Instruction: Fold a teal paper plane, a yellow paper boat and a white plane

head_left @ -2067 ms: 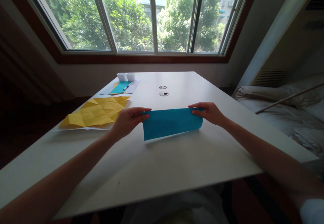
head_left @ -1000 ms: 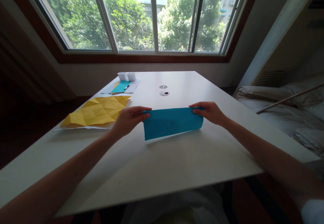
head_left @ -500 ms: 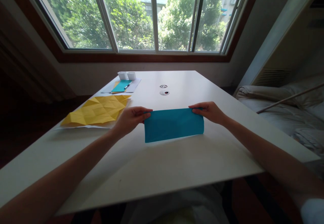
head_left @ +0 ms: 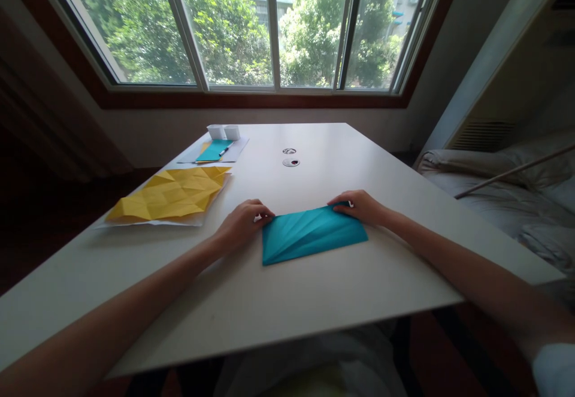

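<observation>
- Teal-blue folded paper [head_left: 312, 233], one sheet doubled over, lies flat on the white bench [head_left: 287, 301] near its middle, with faint creases fanning across its top face.
- The left hand [head_left: 242, 224] presses fingertips down on the sheet's far left corner; its grip is a light pinch at that corner, fingers curled, not a fist.
- The right hand [head_left: 359, 207] does the same at the far right corner, fingers bent over the far edge and touching the paper.
- Both bare forearms reach in from the near edge of the bench, one on each side of the sheet.
- One yellow creased sheet [head_left: 173, 192] lies spread out to the left, well apart from the blue one, resting on a white sheet whose edge shows beneath it.
- Further back on the left sit two small white boxes [head_left: 223, 132], side by side, with one smaller teal paper [head_left: 212, 150] and one pen [head_left: 223, 152] on a pale sheet just before them.
- Two round cable ports [head_left: 290, 157] are set in the bench beyond the blue sheet.
- A window [head_left: 269, 26] with green trees outside fills the far wall.
</observation>
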A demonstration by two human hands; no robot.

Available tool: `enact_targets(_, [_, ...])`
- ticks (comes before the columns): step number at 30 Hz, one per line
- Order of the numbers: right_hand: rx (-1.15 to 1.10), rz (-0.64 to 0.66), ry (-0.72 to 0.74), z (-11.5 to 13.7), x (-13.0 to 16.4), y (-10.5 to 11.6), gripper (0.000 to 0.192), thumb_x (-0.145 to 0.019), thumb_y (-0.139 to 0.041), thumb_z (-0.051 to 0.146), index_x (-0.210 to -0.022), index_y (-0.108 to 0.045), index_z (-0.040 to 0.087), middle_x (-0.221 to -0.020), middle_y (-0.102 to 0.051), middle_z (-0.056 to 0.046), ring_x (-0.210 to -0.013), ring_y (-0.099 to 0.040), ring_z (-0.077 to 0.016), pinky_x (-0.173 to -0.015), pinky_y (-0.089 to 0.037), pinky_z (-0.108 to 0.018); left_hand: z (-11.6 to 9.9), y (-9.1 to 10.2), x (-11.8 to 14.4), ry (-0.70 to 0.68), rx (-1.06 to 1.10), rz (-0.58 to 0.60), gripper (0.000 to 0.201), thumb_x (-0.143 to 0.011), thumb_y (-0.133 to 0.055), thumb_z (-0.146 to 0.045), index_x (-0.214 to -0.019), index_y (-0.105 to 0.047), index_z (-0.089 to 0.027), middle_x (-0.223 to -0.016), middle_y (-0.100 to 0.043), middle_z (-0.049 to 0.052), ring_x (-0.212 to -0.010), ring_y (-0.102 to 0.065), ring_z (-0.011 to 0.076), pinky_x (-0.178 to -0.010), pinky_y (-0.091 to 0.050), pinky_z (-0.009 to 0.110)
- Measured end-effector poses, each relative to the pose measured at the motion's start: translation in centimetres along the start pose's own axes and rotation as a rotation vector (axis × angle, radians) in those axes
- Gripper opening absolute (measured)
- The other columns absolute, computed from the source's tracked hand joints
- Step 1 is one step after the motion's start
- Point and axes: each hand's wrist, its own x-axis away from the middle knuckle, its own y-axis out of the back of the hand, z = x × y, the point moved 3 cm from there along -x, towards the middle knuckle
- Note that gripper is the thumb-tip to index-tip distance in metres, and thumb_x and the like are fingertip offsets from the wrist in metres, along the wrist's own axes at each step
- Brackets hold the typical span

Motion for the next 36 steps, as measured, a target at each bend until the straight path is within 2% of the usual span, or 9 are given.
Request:
enact_targets(5, [0.058,0.012,0.070,0.1,0.1,0.0,0.027,-0.085,-0.050,0.033,-0.102,-0.067,0.021,-0.089,-0.066,-0.006,-0.082,-0.058,-0.0163,-0.075,-0.045,-0.027,0.3,-0.2,-0.2,-0.043,-0.049,0.061,0.025,-0.082,-0.047,-0.029,-0.092,-0.069,-0.020,-0.082,-0.064,0.005,-0.078,-0.057,0.0178,-0.072,-0.045,0.028])
enact_targets(9, [0.136,0.007,0.118,0.5,0.1,0.0,0.027,-0.085,-0.051,0.032,-0.103,-0.067,0.020,-0.094,-0.061,-0.009,-0.086,-0.057,-0.0181,-0.078,-0.045,-0.031,-1.0,0.3,0.1,-0.137,-0.193,0.075,0.031,-0.086,-0.044,-0.025,-0.112,-0.061,-0.027,-0.095,-0.061,0.006,-0.090,-0.053,0.0195,-0.074,-0.043,0.029])
enact_targets(11, [0.196,0.002,0.155,0.9,0.1,0.0,0.027,-0.086,-0.050,0.031,-0.107,-0.065,0.022,-0.098,-0.060,-0.010,-0.089,-0.055,-0.0195,-0.080,-0.045,-0.034,-1.9,0.4,0.4,-0.214,-0.276,0.105,0.034,-0.088,-0.041,-0.021,-0.114,-0.060,-0.032,-0.101,-0.058,0.007,-0.092,-0.052,0.0193,-0.074,-0.043,0.029])
enact_targets(13, [0.220,0.029,0.200,1.4,0.2,-0.1,0.028,-0.088,-0.047,0.027,-0.109,-0.064,0.023,-0.100,-0.060,-0.010,-0.090,-0.054,-0.0193,-0.081,-0.044,-0.034,-2.5,0.4,0.6,-0.258,-0.331,0.138,0.036,-0.088,-0.040,-0.017,-0.112,-0.061,-0.032,-0.101,-0.057,0.007,-0.091,-0.051,0.0188,-0.074,-0.042,0.028])
enact_targets(19, [0.238,0.132,0.264,2.7,0.4,-0.2,0.031,-0.090,-0.038,0.018,-0.106,-0.065,0.018,-0.098,-0.062,-0.009,-0.086,-0.057,-0.0164,-0.078,-0.044,-0.028,-2.9,0.1,0.6,-0.247,-0.354,0.140,0.035,-0.084,-0.041,-0.012,-0.108,-0.063,-0.027,-0.096,-0.059,0.006,-0.089,-0.052,0.0182,-0.073,-0.044,0.027])
enact_targets(26, [0.628,0.177,0.283,4.8,0.3,-1.3,0.026,-0.089,-0.039,0.012,-0.093,-0.064,0.013,-0.091,-0.063,-0.010,-0.080,-0.058,-0.0188,-0.078,-0.039,-0.032,-4.9,-0.7,-0.1,-0.242,-0.378,0.101,0.029,-0.089,-0.040,-0.028,-0.088,-0.066,-0.015,-0.081,-0.062,0.008,-0.083,-0.055,0.0183,-0.072,-0.044,0.028])
enact_targets(30, [0.698,0.161,0.216,5.8,0.1,-1.7,0.023,-0.089,-0.039,0.015,-0.084,-0.062,0.011,-0.083,-0.063,-0.009,-0.074,-0.058,-0.0183,-0.072,-0.038,-0.030,-6.0,-1.4,-0.2,-0.190,-0.467,0.067,0.042,-0.091,-0.036,-0.038,-0.072,-0.064,-0.012,-0.076,-0.061,0.010,-0.075,-0.055,0.0192,-0.066,-0.044,0.029])
enact_targets(33, [0.679,0.139,0.164,6.3,0.1,-1.7,0.025,-0.090,-0.040,0.022,-0.083,-0.061,0.012,-0.083,-0.063,-0.009,-0.075,-0.058,-0.0185,-0.069,-0.037,-0.029,-6.5,-1.7,0.1,-0.145,-0.519,0.055,0.044,-0.091,-0.035,-0.039,-0.071,-0.064,-0.012,-0.075,-0.061,0.011,-0.072,-0.056,0.0198,-0.063,-0.044,0.030])
enact_targets(36, [0.679,0.094,0.109,6.7,0.0,-1.9,0.035,-0.091,-0.038,0.037,-0.082,-0.062,0.012,-0.083,-0.063,-0.010,-0.075,-0.058,-0.0196,-0.067,-0.036,-0.030,-6.8,-1.8,0.3,-0.123,-0.560,0.045,0.043,-0.090,-0.037,-0.040,-0.073,-0.064,-0.011,-0.076,-0.061,0.011,-0.073,-0.057,0.0211,-0.061,-0.044,0.030])
